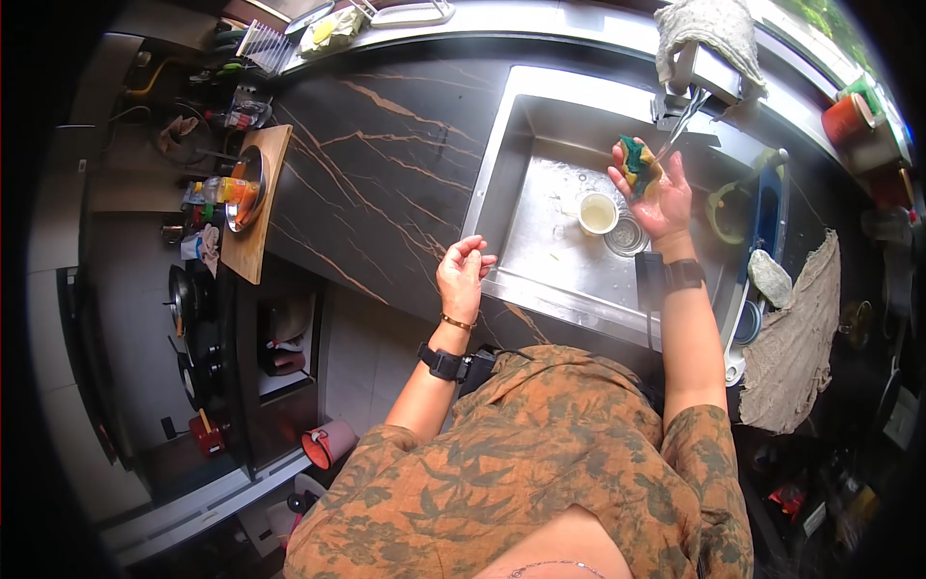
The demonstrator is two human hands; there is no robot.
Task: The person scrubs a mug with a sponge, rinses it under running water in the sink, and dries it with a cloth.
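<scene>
One board [271, 217], wooden, well left of the sink [540, 222]; on it a dish [255, 169] with orange contents. One bucket [338, 439], pink, on the floor left of the sink and lower than the counter [381, 164]. Counter: dark, rust-veined, running up to the sink's left rim. One left hand [461, 275], at the sink's near left corner, fingers loosely bent with gaps between. One cup [598, 213], pale, on the sink's floor, just beside the drain [627, 237]. One sponge [634, 159], green and yellow, above the sink's right half, in the right hand [661, 207]: palm up, fingers bent about the sponge. One tap [690, 72], at the sink's far rim, water running down near the sponge; towel [709, 29] draped over it. One cloth [801, 333], grey-beige, spread right of the sink. One pot [845, 120], red-orange, beyond the sink's far right corner.
</scene>
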